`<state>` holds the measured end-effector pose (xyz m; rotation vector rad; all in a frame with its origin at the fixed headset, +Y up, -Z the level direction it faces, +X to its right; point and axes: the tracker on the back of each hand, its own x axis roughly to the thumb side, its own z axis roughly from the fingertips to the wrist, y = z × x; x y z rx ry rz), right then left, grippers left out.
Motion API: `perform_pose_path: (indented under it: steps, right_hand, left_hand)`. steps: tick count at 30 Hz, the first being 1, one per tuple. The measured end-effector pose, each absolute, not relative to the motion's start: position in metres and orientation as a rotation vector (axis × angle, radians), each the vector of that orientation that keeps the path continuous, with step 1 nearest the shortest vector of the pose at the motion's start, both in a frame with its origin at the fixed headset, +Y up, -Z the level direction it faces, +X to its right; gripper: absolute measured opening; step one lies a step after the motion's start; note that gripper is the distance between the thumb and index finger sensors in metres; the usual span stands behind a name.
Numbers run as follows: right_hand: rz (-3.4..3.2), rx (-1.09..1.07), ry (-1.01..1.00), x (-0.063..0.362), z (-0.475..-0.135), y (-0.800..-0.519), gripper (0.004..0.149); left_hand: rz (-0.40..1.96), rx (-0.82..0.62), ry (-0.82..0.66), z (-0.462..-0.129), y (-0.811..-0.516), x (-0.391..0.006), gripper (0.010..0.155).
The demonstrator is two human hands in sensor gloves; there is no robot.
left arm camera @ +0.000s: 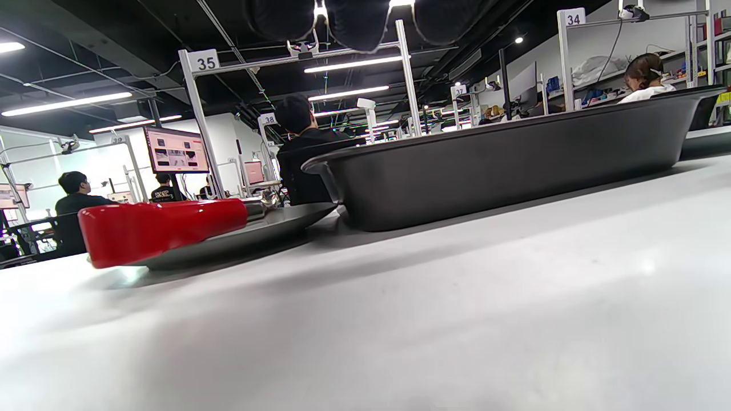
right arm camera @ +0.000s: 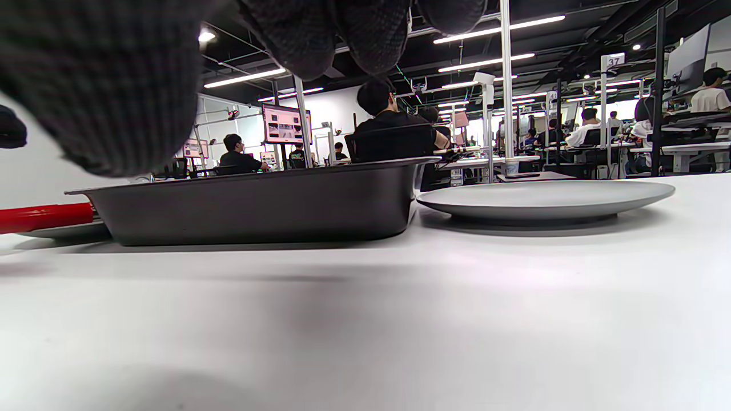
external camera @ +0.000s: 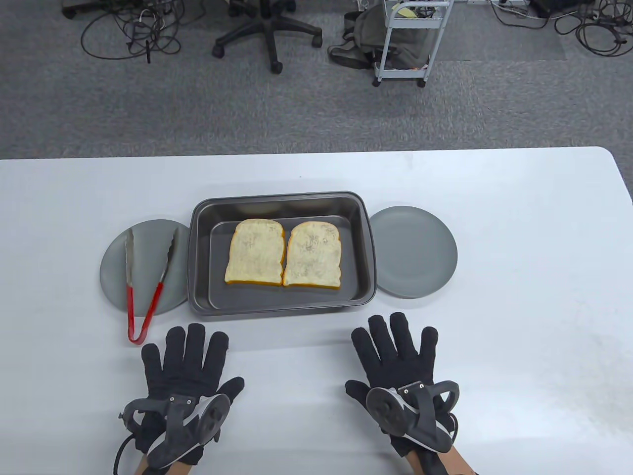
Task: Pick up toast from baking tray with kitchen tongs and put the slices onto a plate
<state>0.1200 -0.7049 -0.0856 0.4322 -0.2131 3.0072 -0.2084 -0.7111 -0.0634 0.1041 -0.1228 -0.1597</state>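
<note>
Two toast slices, one on the left (external camera: 255, 252) and one on the right (external camera: 314, 254), lie side by side in the dark baking tray (external camera: 198, 257). Tongs (external camera: 148, 282) with red handles rest on the grey plate (external camera: 114, 267) left of the tray, handles overhanging toward me. Right of the tray stands a second grey plate (external camera: 414, 251), bare. My left hand (external camera: 185, 358) lies flat on the table just below the tongs, fingers spread. My right hand (external camera: 398, 354) lies flat below the tray's right corner. Neither holds anything. The wrist views show the red handle (left arm camera: 154, 228), the tray wall (right arm camera: 257, 208) and the bare plate (right arm camera: 542, 200).
The white table (external camera: 519, 321) reaches from edge to edge. Beyond its far edge are carpet, an office chair (external camera: 269, 29), a wheeled cart (external camera: 408, 44) and floor cables. People sit at desks in the background of the wrist views.
</note>
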Motion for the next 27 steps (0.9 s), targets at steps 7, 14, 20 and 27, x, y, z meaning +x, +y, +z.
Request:
perform_pose_path:
  steps: [7, 14, 20, 27]
  right_hand:
    - [2.996, 0.426, -0.205, 0.122, -0.085, -0.704, 0.09]
    - [2.978, 0.424, -0.189, 0.123, -0.086, -0.703, 0.09]
    - [2.975, 0.413, -0.126, 0.122, -0.088, -0.707, 0.09]
    - [2.968, 0.395, -0.09, 0.126, -0.09, -0.708, 0.09]
  left_hand:
    - [-0.088, 0.115, -0.09, -0.065, -0.703, -0.216, 0.085]
    - [0.062, 0.148, 0.023, -0.085, -0.678, -0.25, 0.086]
    - [0.116, 0.099, 0.154, -0.116, -0.664, -0.291, 0.094]
    - [0.13, -0.052, 0.348, -0.16, -0.686, -0.327, 0.107]
